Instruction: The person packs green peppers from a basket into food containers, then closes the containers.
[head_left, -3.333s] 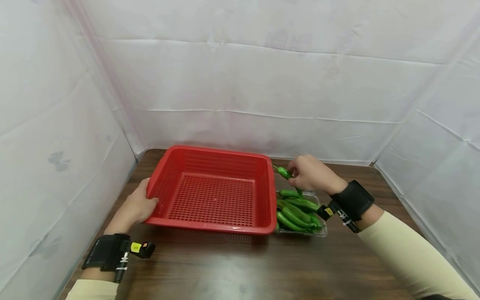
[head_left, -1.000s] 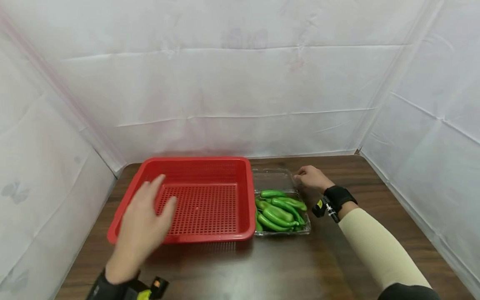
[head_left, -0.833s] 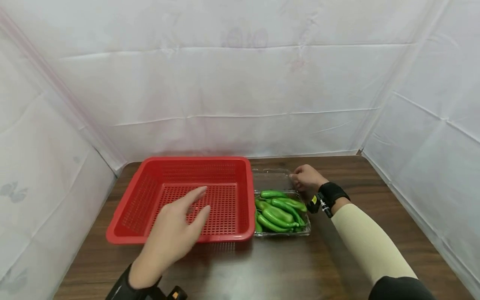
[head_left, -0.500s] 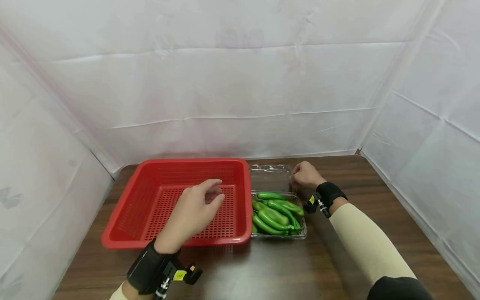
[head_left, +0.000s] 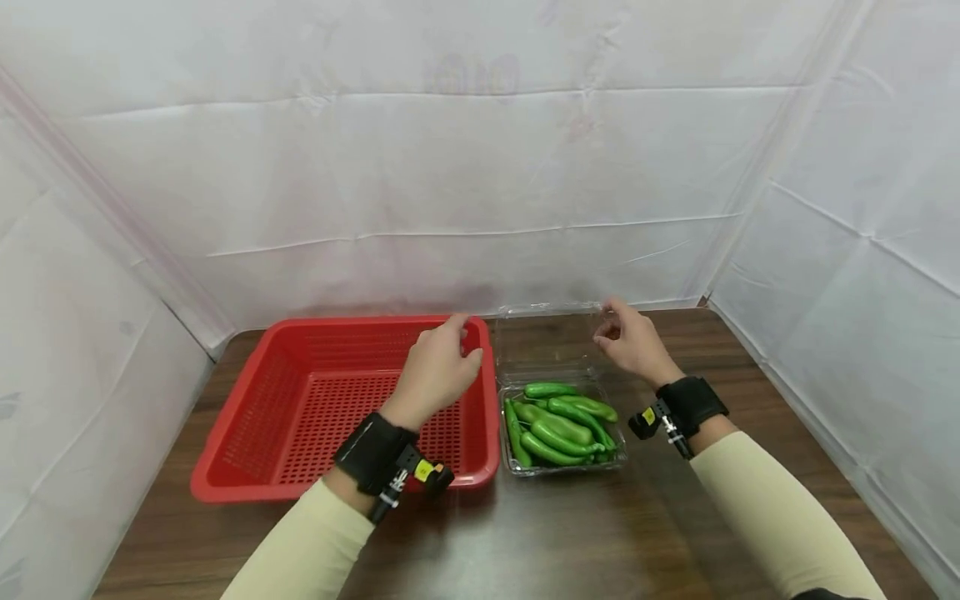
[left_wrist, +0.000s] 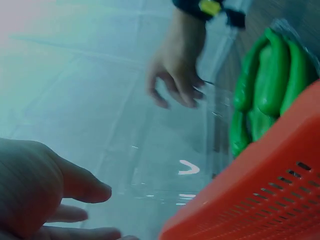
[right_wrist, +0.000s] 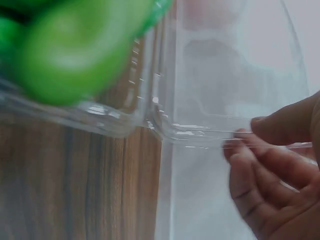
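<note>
1. Head view: the clear lid (head_left: 551,337) of the clamshell tray (head_left: 564,462) is raised upright behind the green peppers (head_left: 558,417), and its right edge is pinched by the right hand (head_left: 633,343).
2. Left wrist view: the left hand (left_wrist: 40,192) is seen with relaxed, spread fingers just beside the lid's left edge, not touching it.
3. The tray is set against the right rim of the red basket (head_left: 247,487).
4. Bare dark table (head_left: 570,542) is left in front and to the right, bounded by white sheeting (head_left: 450,167).

Clear glossy plastic lid (head_left: 550,337)
</note>
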